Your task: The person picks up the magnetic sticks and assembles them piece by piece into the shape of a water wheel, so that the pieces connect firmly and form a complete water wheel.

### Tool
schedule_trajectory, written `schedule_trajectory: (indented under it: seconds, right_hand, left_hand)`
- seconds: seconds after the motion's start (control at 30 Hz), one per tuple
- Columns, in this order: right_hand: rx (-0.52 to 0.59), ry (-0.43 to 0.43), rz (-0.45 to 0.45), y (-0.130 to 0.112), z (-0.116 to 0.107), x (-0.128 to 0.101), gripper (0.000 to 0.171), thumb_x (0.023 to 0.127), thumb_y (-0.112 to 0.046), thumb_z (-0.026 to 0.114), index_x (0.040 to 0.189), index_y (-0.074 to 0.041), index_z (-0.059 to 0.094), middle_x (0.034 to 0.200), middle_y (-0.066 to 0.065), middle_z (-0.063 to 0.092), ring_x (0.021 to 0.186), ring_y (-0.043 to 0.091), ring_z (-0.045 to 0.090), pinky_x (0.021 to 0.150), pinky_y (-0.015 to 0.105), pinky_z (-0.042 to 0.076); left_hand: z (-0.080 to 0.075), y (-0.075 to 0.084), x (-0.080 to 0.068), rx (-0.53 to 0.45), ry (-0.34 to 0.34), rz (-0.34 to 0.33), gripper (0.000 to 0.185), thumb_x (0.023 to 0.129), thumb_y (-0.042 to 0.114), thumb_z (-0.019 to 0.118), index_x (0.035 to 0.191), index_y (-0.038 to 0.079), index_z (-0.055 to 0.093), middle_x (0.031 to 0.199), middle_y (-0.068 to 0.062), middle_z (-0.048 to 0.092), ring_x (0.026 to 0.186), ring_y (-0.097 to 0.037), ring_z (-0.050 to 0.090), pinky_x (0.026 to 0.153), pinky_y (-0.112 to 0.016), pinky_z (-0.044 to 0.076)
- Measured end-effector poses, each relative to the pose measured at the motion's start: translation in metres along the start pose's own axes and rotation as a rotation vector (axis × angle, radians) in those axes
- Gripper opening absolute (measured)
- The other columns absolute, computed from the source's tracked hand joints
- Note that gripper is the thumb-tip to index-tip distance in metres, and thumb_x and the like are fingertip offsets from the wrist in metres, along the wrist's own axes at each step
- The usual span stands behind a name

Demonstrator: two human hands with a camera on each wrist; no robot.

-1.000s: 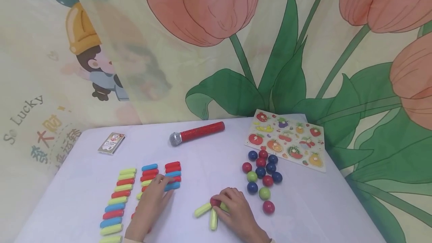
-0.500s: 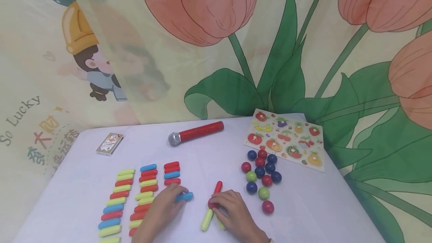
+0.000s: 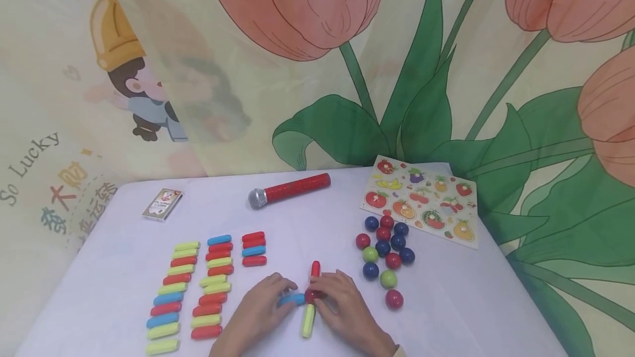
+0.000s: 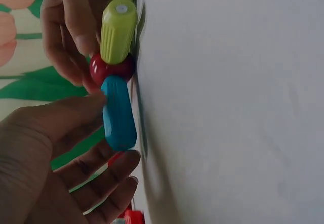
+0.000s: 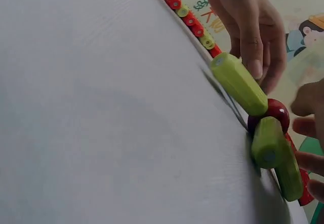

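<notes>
Your left hand [image 3: 258,310] and right hand [image 3: 347,307] block the dark red ball [image 3: 311,296] from either side, while a red stick [image 3: 315,269] juts out beyond it and a yellow-green stick [image 3: 308,321] towards you. Your broadest passage is the bare tablecloth [image 3: 317,230] past the red stick, bounded by the microphone [image 3: 297,188] at the far side. On your left, only a slim lane separates the outer column [image 3: 169,297] from the middle column [image 3: 216,287]; the short column [image 3: 254,250] stands just beside. On your right, you have a gap before the loose balls [image 3: 383,248], which crowd towards the fruit board [image 3: 419,208]; the backdrop [image 3: 223,70] closes the rear.
</notes>
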State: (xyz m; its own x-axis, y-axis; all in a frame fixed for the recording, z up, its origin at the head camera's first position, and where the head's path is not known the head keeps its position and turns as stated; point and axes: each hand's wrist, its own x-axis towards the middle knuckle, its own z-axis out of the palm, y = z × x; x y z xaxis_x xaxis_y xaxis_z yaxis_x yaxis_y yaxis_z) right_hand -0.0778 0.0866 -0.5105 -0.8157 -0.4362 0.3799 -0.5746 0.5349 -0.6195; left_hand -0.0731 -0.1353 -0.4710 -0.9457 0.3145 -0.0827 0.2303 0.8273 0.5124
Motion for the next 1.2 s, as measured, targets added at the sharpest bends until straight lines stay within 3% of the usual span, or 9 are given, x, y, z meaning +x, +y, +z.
schedule_trajectory:
  seconds: [0.17, 0.3, 0.5, 0.7, 0.9, 1.1, 1.2]
  right_hand:
    - [0.075, 0.165, 0.092, 0.003, -0.004, 0.001, 0.033, 0.085, -0.003, 0.067, 0.114, -0.018, 0.066, 0.114, -0.015, 0.062, 0.108, 0.007, 0.056, 0.095, 0.031, 0.048]
    - [0.114, 0.242, 0.126, 0.006, -0.005, 0.002, 0.03, 0.084, 0.003, 0.066, 0.108, -0.016, 0.067, 0.105, -0.014, 0.063, 0.098, 0.004, 0.058, 0.086, 0.025, 0.051]
    - [0.218, 0.212, 0.137, 0.004, -0.004, 0.001, 0.026, 0.086, 0.005, 0.063, 0.105, -0.012, 0.067, 0.096, -0.005, 0.065, 0.082, 0.001, 0.057, 0.072, 0.02, 0.052]
    - [0.239, 0.203, 0.097, 0.006, -0.002, 0.003, 0.027, 0.085, 0.006, 0.064, 0.104, -0.012, 0.067, 0.09, -0.006, 0.064, 0.073, 0.0, 0.055, 0.063, 0.018, 0.05]
    - [0.243, 0.16, 0.086, 0.004, -0.001, 0.002, 0.026, 0.084, 0.003, 0.067, 0.104, -0.014, 0.067, 0.09, -0.009, 0.063, 0.074, -0.001, 0.055, 0.063, 0.017, 0.051]
    - [0.03, 0.102, -0.075, 0.004, 0.003, 0.0, 0.027, 0.08, -0.013, 0.077, 0.105, -0.02, 0.071, 0.099, -0.015, 0.063, 0.087, 0.002, 0.054, 0.075, 0.012, 0.047]
    - [-0.069, 0.093, -0.121, 0.004, 0.003, 0.0, 0.03, 0.079, -0.018, 0.079, 0.108, -0.022, 0.072, 0.104, -0.014, 0.063, 0.089, 0.004, 0.051, 0.075, 0.011, 0.044]
  left_hand:
    - [-0.013, -0.014, 0.002, 0.057, 0.174, -0.113, 0.035, 0.082, 0.03, 0.076, 0.113, 0.02, 0.066, 0.11, 0.001, 0.061, 0.104, -0.018, 0.057, 0.086, -0.041, 0.055]
    - [-0.022, -0.027, 0.007, 0.149, 0.276, -0.158, 0.044, 0.079, 0.02, 0.079, 0.119, 0.014, 0.063, 0.117, -0.009, 0.058, 0.11, -0.027, 0.055, 0.088, -0.045, 0.053]
    - [-0.026, -0.039, 0.011, 0.184, 0.253, -0.179, 0.048, 0.077, 0.014, 0.08, 0.122, 0.012, 0.062, 0.114, -0.011, 0.059, 0.109, -0.028, 0.057, 0.089, -0.047, 0.053]
    - [-0.022, -0.04, 0.017, 0.201, 0.236, -0.165, 0.052, 0.077, 0.014, 0.08, 0.125, 0.011, 0.061, 0.112, -0.012, 0.061, 0.103, -0.029, 0.059, 0.085, -0.046, 0.055]
    - [-0.018, -0.033, 0.018, 0.114, 0.202, -0.16, 0.048, 0.078, 0.014, 0.079, 0.123, 0.014, 0.063, 0.115, -0.007, 0.063, 0.109, -0.027, 0.058, 0.087, -0.045, 0.054]
    - [-0.014, -0.021, 0.013, -0.021, 0.13, -0.102, 0.037, 0.082, 0.014, 0.075, 0.118, 0.018, 0.064, 0.11, 0.002, 0.064, 0.108, -0.02, 0.06, 0.09, -0.042, 0.053]
    - [-0.013, -0.017, 0.011, -0.056, 0.084, -0.049, 0.034, 0.083, 0.013, 0.074, 0.116, 0.018, 0.065, 0.106, 0.006, 0.063, 0.104, -0.016, 0.061, 0.089, -0.04, 0.053]
